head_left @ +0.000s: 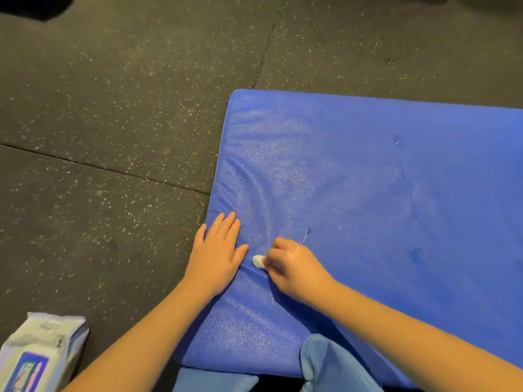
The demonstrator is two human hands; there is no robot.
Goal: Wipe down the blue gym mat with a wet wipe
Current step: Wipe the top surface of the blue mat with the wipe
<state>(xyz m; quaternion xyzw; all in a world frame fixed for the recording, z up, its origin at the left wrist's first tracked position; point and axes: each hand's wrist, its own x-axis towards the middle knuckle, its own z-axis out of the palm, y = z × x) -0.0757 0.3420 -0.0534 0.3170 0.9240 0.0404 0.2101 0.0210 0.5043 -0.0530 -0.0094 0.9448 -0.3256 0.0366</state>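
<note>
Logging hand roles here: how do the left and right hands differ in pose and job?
The left hand lies flat, fingers straight, holding nothing; the right hand curls its fingers round a bunched white wet wipe. The left hand sits by the left edge of the blue gym mat; the right hand is further in. Both are on the mat, close together.

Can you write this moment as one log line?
step: wiping | left hand: flat on blue mat | right hand: pinches wet wipe on mat | wipes pack: on floor
</note>
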